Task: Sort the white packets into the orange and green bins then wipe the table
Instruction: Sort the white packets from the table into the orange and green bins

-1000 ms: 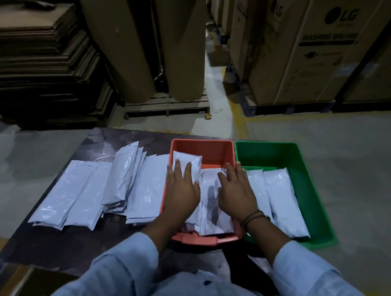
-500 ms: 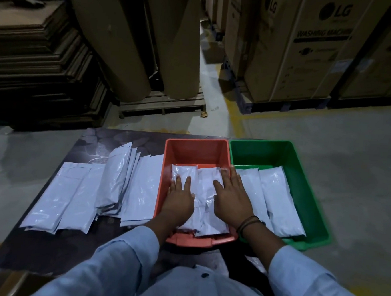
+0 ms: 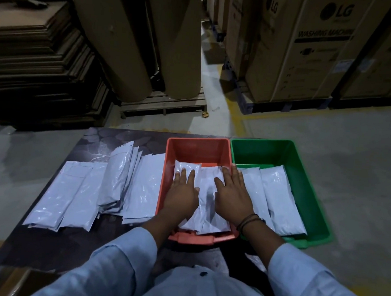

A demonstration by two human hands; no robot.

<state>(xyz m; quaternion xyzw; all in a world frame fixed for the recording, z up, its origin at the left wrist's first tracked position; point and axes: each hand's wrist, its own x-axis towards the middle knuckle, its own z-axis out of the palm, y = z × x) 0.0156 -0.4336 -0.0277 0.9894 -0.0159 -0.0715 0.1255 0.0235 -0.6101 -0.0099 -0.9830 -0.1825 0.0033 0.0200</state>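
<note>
The white plastic packets (image 3: pixel 205 204) in the orange plastic bin (image 3: pixel 198 148) now lie flat on its floor; 1 second ago the top one stuck up over the bin's far part, and now it is pushed down. Both hands rest on them. The left hand (image 3: pixel 182 193) is spread flat, fingers a little apart, pressing on the left packet. The right hand (image 3: pixel 231 194) is flat too, fingers close together, pressing on the packet beside it, with its fingertips near the wall between the 2 bins. Neither hand pinches anything.

This looks like tidying after a drop, so the orange bin has its share for now. The green plastic bin (image 3: pixel 304 169) holds 2 packets (image 3: pixel 276 199) side by side. Many more flat white packets (image 3: pixel 108 183) wait in a row and a loose pile on the left (so the sorting is far from done, and wiping comes later).

The dark patterned table (image 3: pixel 98 136) shows bare only at its far left corner and near edge. Around it is a dim store room with a grey floor, tall brown cardboard rolls (image 3: pixel 137 39), stacked flat cardboard (image 3: pixel 34 55) and big brown boxes (image 3: pixel 300 51).
</note>
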